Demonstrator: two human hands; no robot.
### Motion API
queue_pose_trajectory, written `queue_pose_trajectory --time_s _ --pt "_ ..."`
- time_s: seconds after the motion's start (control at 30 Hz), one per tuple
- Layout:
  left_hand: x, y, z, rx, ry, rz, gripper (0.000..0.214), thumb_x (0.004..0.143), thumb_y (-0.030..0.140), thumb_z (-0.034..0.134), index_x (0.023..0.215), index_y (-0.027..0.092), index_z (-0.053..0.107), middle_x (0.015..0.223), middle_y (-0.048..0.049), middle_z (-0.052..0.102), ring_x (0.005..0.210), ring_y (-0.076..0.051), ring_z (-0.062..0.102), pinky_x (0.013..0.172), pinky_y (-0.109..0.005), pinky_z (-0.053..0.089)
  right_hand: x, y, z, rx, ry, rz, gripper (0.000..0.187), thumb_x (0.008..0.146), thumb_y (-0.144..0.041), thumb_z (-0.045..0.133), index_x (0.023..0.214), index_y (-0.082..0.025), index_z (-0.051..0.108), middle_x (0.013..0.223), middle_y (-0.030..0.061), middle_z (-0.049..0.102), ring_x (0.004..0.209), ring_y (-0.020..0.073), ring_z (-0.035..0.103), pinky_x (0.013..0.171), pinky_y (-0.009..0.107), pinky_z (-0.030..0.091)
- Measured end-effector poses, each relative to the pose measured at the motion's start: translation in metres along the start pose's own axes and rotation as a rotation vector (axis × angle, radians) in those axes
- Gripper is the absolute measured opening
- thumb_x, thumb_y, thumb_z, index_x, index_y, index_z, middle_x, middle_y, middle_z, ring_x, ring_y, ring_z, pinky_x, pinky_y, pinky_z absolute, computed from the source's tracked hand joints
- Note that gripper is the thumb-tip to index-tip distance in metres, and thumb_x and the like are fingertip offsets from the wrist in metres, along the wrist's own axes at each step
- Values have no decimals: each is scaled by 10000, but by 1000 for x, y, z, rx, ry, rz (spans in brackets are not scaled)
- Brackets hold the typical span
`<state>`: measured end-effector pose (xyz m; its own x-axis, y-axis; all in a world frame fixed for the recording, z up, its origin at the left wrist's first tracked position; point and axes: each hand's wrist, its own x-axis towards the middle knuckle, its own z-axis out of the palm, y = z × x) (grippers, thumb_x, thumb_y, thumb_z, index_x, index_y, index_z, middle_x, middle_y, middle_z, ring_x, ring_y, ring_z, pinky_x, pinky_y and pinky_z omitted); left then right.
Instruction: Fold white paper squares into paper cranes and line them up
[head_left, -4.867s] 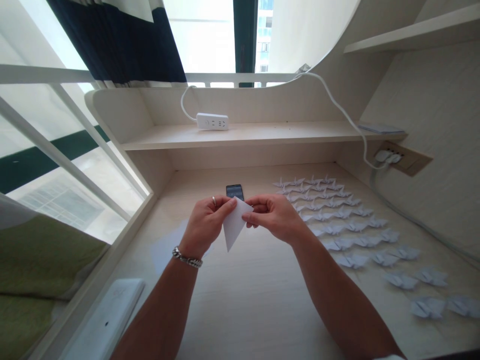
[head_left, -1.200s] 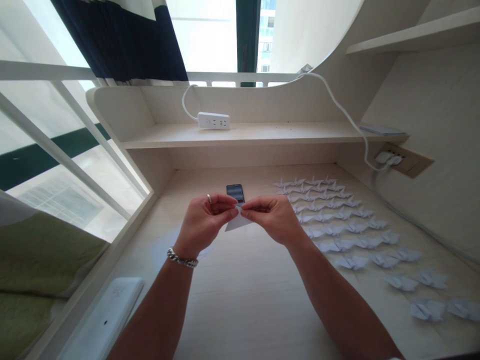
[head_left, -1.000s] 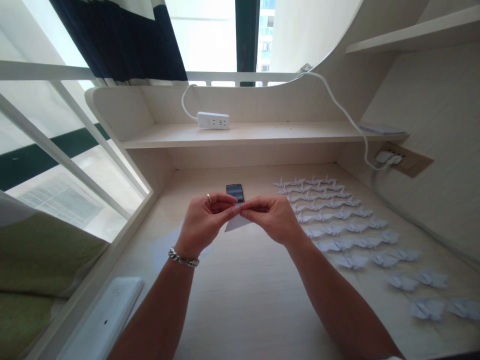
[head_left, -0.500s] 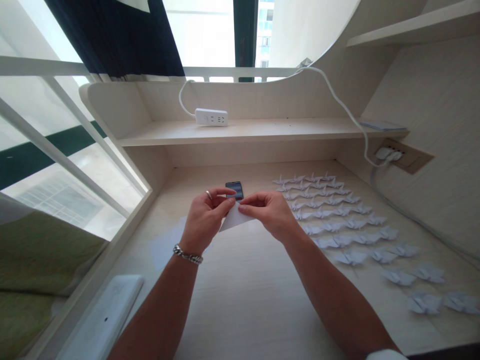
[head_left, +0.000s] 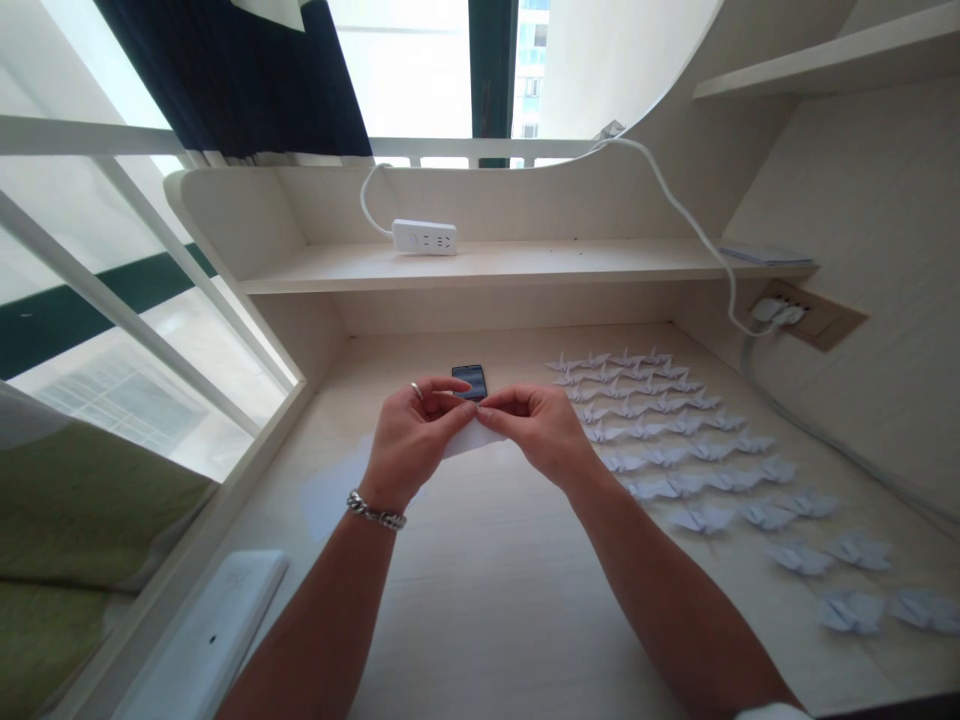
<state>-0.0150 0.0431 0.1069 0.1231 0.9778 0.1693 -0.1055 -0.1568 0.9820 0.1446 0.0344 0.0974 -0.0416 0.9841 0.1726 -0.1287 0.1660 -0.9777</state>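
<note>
Above the middle of the pale wooden desk [head_left: 487, 590], my left hand [head_left: 411, 437] and my right hand [head_left: 538, 430] meet fingertip to fingertip. Both pinch a small folded piece of white paper [head_left: 471, 440], of which only a thin strip shows between and below the fingers. My left hand wears a ring and a metal bracelet. A dark phone [head_left: 469, 381] lies flat on the desk just beyond the hands.
Several folded white paper cranes [head_left: 697, 470] lie in rows across the right of the desk. Flat white sheets [head_left: 334, 490] rest at the left, a white box [head_left: 214, 640] near the front left. A power strip [head_left: 424, 237] sits on the shelf; a cable runs to a wall socket [head_left: 810, 315].
The folded paper hung down as a long triangle earlier; now it is drawn up flat between my fingertips, with less of it showing. My hands have stayed close together above the desk.
</note>
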Motion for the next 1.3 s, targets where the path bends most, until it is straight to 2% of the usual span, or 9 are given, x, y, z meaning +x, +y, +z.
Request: queue_pose_trajectory --time_s 0.13,0.23,0.33,0.5,0.67,0.77,1.03,1.3 --pt "-1 2 0 -38 74 39 356 640 274 852 931 150 688 737 -34 735 659 -152 682 621 -246 534 -2 -3 -2 2 -30 -3 319 603 -371 858 804 -147 754 692 52 731 611 155 658 606 301 540" --pt "-2 4 0 -59 22 13 375 634 264 858 957 153 704 760 -40 745 686 -161 692 639 -250 545 -3 -4 -4 10 -35 -28 305 619 -370 853 807 -149 758 702 54 736 621 160 669 626 312 558" --pt "-3 3 -1 -20 -31 -31 319 616 271 866 879 141 740 748 -53 745 659 -162 684 603 -243 531 -4 -4 -3 19 -50 -48 280 623 -349 856 805 -157 763 710 50 741 631 159 674 629 301 564" --pt "-2 3 -2 7 65 24 243 624 299 861 769 145 740 708 -47 734 609 -143 653 560 -231 496 -6 -3 -3 6 -49 -70 320 613 -349 864 857 -166 766 801 68 763 722 194 710 700 334 591" --pt "-1 3 -2 -28 -20 36 258 611 266 872 798 151 737 691 -31 720 608 -132 638 563 -221 485 -11 -4 -1 -103 3 -173 288 691 -380 817 888 -176 771 840 77 771 757 215 723 710 341 600" --pt "-2 4 -2 -34 -15 42 243 610 250 874 787 151 741 701 -33 725 610 -122 635 565 -210 481 -12 -3 0 -122 19 -199 273 713 -370 804 911 -185 772 871 77 775 788 224 732 751 357 605" --pt "-5 9 0 11 42 52 255 602 294 878 764 153 740 683 -34 727 590 -139 643 552 -230 496 -11 -5 1 -65 14 -161 284 664 -340 838 900 -192 784 812 61 775 742 217 734 732 358 611" --pt "-4 9 -2 24 78 49 242 611 288 873 769 160 741 695 -34 738 620 -142 666 578 -223 519 -6 -11 -2 48 -35 -31 324 628 -383 851 861 -168 782 673 40 746 631 184 714 640 325 592"
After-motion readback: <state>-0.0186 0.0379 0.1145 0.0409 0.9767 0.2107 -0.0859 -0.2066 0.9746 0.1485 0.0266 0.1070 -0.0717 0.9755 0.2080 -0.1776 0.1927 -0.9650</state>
